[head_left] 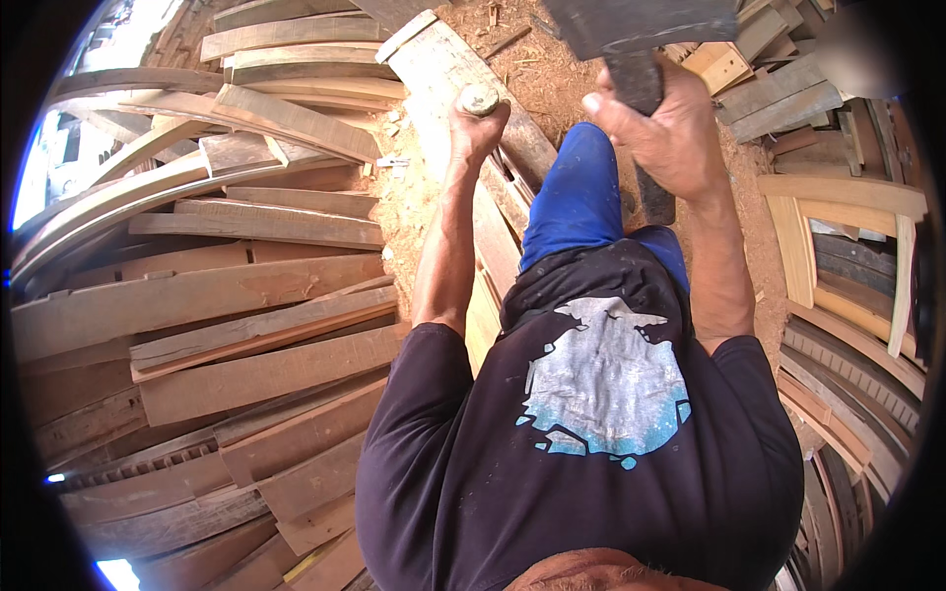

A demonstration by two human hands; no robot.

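Observation:
My left hand is wrapped upright round a chisel, whose round, worn handle end shows above the fist; its blade is hidden below. Beneath that fist lies a pale wooden board, with dark slots cut in the timber beside my knee. My right hand grips the dark handle of a mallet, thumb along its side. The mallet's big dark block head is raised at the top edge, to the right of the chisel and apart from it.
Stacked planks fill the left side, some of them curved. To the right stands a light wooden frame among more stacked boards. Sawdust and shavings cover the ground around the board. My blue-clad knee is close by.

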